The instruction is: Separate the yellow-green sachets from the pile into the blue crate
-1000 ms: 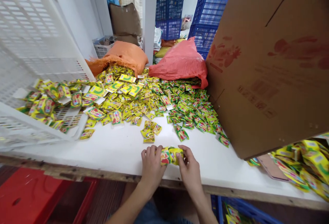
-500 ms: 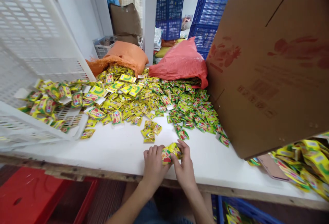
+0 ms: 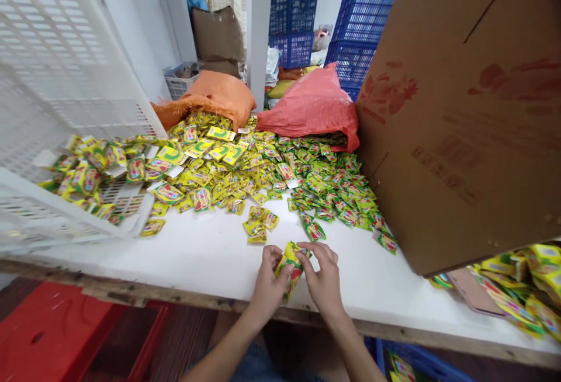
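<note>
Between my hands, just above the table's front edge, is a small yellow-and-green printed packet point(image 3: 289, 253) with a red fruit picture. My left hand point(image 3: 267, 282) grips its left side, with the thumb across the front. The right hand point(image 3: 325, 274) pinches the upper right part between thumb and fingers. A few small yellow sachets point(image 3: 259, 224) lie together just beyond my hands. Green sachets point(image 3: 313, 229) lie to their right, at the edge of a large green heap point(image 3: 337, 186). A yellow heap point(image 3: 219, 177) spreads to the left, with larger yellow packs on top.
An overturned white crate point(image 3: 144, 212) holding packs stands left. At the back lie an orange sack point(image 3: 223, 93) and a red sack point(image 3: 311, 104). A big cardboard box point(image 3: 438, 136) leans over the right side, near a phone-like pink object point(image 3: 473, 293). A red stool point(image 3: 48, 329) stands below.
The packet has turned more upright and come slightly nearer. My right hand has shifted right, with its fingers now at the packet's upper edge; my left thumb now lies across the front.
</note>
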Available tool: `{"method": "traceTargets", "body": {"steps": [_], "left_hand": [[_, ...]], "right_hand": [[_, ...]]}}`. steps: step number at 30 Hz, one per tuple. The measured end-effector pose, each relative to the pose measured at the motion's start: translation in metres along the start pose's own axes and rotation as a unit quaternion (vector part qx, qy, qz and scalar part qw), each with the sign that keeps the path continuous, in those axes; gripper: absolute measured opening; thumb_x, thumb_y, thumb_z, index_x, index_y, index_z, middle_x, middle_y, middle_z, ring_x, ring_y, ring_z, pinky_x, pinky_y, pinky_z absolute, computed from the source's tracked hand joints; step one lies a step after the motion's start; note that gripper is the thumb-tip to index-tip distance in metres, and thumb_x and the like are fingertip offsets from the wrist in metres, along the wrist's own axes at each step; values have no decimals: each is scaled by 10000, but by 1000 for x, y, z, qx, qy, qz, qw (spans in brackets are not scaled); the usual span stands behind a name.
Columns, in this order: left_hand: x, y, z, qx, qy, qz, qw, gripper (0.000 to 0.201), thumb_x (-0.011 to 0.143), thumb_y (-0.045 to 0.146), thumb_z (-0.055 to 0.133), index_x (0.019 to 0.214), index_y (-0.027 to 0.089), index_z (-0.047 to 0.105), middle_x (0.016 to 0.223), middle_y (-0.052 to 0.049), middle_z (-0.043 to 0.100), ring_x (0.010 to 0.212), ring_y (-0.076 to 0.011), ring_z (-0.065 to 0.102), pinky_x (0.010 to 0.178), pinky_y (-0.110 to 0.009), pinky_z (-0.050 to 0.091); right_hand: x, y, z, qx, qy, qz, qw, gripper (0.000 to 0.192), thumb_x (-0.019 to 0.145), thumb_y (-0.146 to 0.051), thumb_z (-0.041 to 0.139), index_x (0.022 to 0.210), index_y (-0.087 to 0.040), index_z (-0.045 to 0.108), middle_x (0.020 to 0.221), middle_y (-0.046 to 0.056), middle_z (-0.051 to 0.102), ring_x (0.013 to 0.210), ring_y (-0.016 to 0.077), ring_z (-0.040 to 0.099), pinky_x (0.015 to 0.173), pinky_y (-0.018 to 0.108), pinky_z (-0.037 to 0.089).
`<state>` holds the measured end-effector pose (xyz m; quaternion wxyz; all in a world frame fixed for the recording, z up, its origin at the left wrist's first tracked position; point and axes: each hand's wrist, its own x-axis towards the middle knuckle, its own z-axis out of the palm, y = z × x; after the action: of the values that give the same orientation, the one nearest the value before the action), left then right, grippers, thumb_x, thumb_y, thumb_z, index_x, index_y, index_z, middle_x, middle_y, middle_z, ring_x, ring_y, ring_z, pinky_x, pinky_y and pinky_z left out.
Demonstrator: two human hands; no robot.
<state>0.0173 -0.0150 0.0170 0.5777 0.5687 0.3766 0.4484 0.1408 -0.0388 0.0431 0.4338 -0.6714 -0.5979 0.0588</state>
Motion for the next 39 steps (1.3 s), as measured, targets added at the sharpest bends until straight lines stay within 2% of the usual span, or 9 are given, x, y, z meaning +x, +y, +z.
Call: {"method": "traceTargets", "body": {"steps": [2,7,14,18,23,30,32,35,39], "left_hand": [[0,-4,0,-15,25,5,1000,248,798,272,537,946,213,347,893,-27,532,867,-163,560,794,-293,434],[2,-9,-2,-60,28,-28,997,324,834,336,492,1094,213,341,801,-2,540,749,-146,562,722,-281,445],[19,16,-21,17,-25,2,1000,192,806,316,531,930,170,536,773,-10,560,732,-141,544,676,-239,435],[20,26,-37,107,-80,14,991,163,798,292,534,902,177,582,809,-14,599,709,-138,547,682,-243,436],[14,32,-43,162,-77,32,983,185,816,271,491,964,208,582,968,-25,613,793,-151,571,713,-243,446],[13,35,-49,260,-142,51,954,218,836,301,447,717,184,587,736,-15,583,740,-158,550,705,-260,436],[10,32,-50,244,-149,36,958,164,829,298,460,800,195,583,777,-11,591,746,-157,561,710,-266,442],[0,24,-48,143,-102,-16,984,253,824,286,475,1069,228,449,904,-13,586,768,-149,593,687,-266,471],[-8,16,-45,83,-80,-40,993,215,821,284,489,1021,216,451,984,-29,576,810,-151,606,720,-268,475]], "right_hand": [[5,-1,2,3,-11,7,1000,191,827,-318,486,910,-222,630,912,45,644,952,224,530,864,387,333],[15,-5,1,34,-128,14,991,166,793,-296,537,907,-233,641,903,38,650,935,224,548,868,389,345],[3,-7,6,79,-22,41,996,197,776,-367,564,889,-205,561,996,73,589,984,235,513,846,384,387],[-3,-9,7,71,-53,51,995,192,800,-379,537,895,-213,560,917,56,600,929,228,518,814,362,393],[0,-14,6,25,-91,18,995,155,825,-351,509,901,-224,555,922,38,596,915,222,515,797,346,371],[0,-12,0,-15,-176,-25,984,200,856,-333,462,758,-240,610,869,30,625,902,218,525,782,350,353],[-6,-8,0,14,-193,-13,981,186,847,-347,477,788,-253,626,880,24,634,910,215,536,792,348,368],[-23,-3,7,139,-131,68,979,206,835,-347,493,990,-230,563,857,24,624,817,177,570,742,298,429],[-43,-2,19,242,-33,159,956,257,820,-347,512,1018,-183,523,853,32,611,777,159,576,710,265,464]]}}
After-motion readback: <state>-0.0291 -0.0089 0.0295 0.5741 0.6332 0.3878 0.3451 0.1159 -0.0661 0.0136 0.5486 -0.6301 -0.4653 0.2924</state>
